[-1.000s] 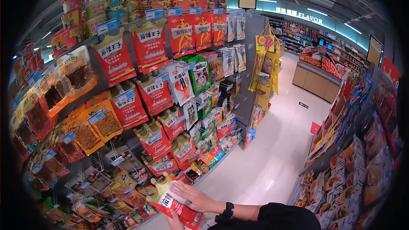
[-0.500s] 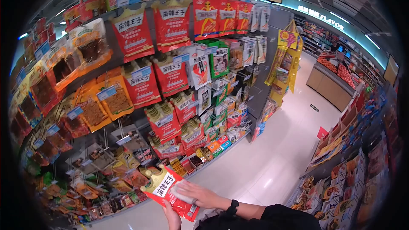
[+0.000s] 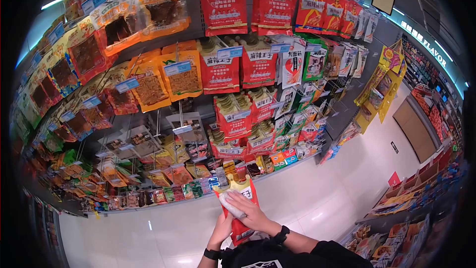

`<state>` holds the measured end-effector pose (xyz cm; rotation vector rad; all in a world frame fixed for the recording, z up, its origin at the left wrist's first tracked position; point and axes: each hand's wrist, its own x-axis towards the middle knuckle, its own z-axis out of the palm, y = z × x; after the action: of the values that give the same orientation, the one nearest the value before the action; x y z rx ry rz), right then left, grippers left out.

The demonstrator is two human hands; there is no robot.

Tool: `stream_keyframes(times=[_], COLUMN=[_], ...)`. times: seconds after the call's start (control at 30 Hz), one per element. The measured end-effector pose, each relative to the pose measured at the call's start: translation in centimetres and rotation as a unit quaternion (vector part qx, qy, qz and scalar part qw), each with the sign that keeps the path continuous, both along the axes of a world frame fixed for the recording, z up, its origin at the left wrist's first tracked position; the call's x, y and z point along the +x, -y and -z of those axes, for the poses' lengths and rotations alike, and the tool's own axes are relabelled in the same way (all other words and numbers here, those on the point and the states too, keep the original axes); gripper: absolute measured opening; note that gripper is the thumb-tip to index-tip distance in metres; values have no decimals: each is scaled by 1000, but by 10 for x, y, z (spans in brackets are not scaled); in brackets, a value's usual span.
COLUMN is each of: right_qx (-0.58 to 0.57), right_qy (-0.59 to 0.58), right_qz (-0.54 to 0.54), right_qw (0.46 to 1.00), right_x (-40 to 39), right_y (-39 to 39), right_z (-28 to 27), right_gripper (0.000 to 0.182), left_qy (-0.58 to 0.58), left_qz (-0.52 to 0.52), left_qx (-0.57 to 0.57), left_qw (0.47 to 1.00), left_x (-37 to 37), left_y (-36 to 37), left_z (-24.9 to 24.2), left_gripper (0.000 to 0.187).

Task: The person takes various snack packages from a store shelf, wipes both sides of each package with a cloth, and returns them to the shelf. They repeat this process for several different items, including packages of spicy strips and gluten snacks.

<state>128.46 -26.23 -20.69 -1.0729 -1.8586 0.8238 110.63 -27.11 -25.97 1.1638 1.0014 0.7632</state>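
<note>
In front of my body is a red snack bag [image 3: 240, 230] with a crown-shaped gold top and a white label area with dark lettering. My left hand [image 3: 222, 229] is closed on its left side edge, low down. My right hand [image 3: 252, 214] holds a folded white cloth [image 3: 231, 205] flat against the bag's front, covering much of the lettering. Dark bands are on both wrists. Beyond the hands, matching red bags [image 3: 224, 5] hang on the shelf rack.
A rack of hanging snack bags, including orange bags [image 3: 182, 75], curves across the front and left. Pale floor tiles [image 3: 317, 193] run along its foot. A yellow hanging display [image 3: 379, 89] stands at the rack's right end. More packets [image 3: 391, 243] fill a shelf at lower right.
My view has turned left, so the rack sits further right. The bag is now more upright, and the cloth has moved up towards its upper left part. Both hands keep their hold.
</note>
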Motion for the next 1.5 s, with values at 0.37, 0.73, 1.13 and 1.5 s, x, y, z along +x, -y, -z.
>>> stream_keyframes(times=[0.37,0.73,1.13,1.5], right_qx=[14,64,255,-108], right_qy=[134,104,-43,-632], right_qz=[-72,32,232,171], right_qw=[988,992,938,748], right_x=[-20,-24,14,39], right_y=[-36,-122,-199,-235], right_z=[-6,-6,-24,-63], right_gripper=[79,76,47,58], left_qy=[255,276,162,10], left_qz=[-338,-373,-29,-104], left_qx=[-29,32,134,410], left_qw=[906,885,977,906], left_x=[-33,-38,0,61], left_y=[-71,-165,-206,-385], left_z=[-10,-61,-153,-220], left_gripper=[54,54,60,51])
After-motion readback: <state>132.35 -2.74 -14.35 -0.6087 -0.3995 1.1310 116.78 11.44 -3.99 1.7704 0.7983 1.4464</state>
